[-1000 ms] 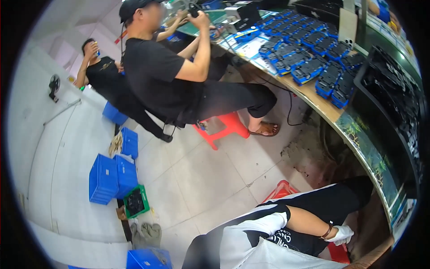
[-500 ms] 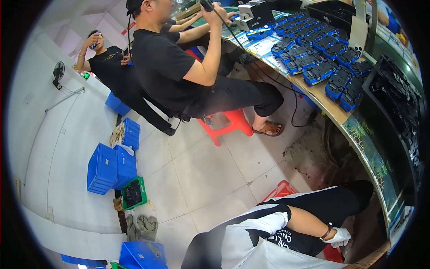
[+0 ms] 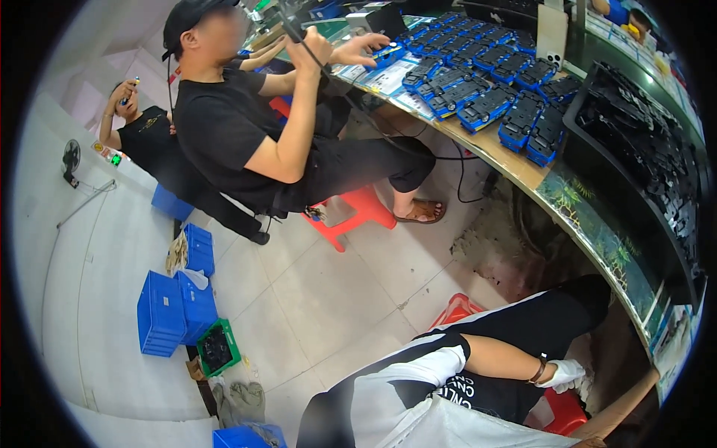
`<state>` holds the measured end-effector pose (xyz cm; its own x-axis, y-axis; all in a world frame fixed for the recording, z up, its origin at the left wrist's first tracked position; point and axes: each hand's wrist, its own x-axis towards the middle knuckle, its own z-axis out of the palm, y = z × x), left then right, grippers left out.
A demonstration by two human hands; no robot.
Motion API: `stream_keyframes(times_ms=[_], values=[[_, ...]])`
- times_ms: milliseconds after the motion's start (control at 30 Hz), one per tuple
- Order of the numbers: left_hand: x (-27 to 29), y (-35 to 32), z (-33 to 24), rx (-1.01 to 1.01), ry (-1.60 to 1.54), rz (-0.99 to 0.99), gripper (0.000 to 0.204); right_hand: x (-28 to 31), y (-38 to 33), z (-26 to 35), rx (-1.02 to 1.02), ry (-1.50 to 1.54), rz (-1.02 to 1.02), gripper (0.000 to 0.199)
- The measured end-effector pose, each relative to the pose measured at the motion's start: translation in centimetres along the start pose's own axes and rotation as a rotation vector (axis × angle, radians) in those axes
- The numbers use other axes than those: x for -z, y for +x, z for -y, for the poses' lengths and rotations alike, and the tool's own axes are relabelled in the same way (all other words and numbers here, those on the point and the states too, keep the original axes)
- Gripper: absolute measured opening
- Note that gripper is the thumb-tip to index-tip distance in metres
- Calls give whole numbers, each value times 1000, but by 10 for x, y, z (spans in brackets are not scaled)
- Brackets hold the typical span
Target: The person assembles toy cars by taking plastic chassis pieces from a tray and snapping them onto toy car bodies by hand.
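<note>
My left hand [image 3: 565, 375], in a white glove with a dark bracelet at the wrist, hangs low beside my thigh, under the bench edge. Its fingers curl downward; the palm is hidden, so I cannot make out anything in it. My right forearm [image 3: 624, 407] reaches up from the lower right corner toward the bench. At the dark rim its hand does not show clearly. Nearest to that arm is the bench front [image 3: 601, 250], with a large black tray [image 3: 597, 112] of black plastic parts on it.
Rows of blue toy cars [image 3: 485, 104], black undersides up, cover the bench. A co-worker [image 3: 231, 127] on a red stool [image 3: 358, 213] grips a corded black tool and touches one car. Another person [image 3: 142, 134] stands behind. Blue crates [image 3: 160, 313] and a green crate [image 3: 219, 347] stand left.
My view has swung toward the right and down, so the bench and co-worker sit further left. My right forearm shows further up. The co-worker's free hand now rests by a blue car.
</note>
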<state>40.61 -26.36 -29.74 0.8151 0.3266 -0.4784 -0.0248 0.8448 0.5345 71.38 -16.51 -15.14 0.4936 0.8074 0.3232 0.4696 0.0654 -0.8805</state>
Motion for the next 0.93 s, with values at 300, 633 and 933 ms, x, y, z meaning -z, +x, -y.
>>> stream_keyframes(times_ms=[300, 633, 933], values=[[-2, -6, -5, -3, 126, -27, 41, -12, -7, 12, 2, -24, -60, 43], [-2, -3, 0, -23, 154, -44, 41, -14, -9, 19, -84, 67, -60, 43], [9, 10, 7, -10, 60, 99, 41, -9, -5, 10, -110, 114, -47, 44]])
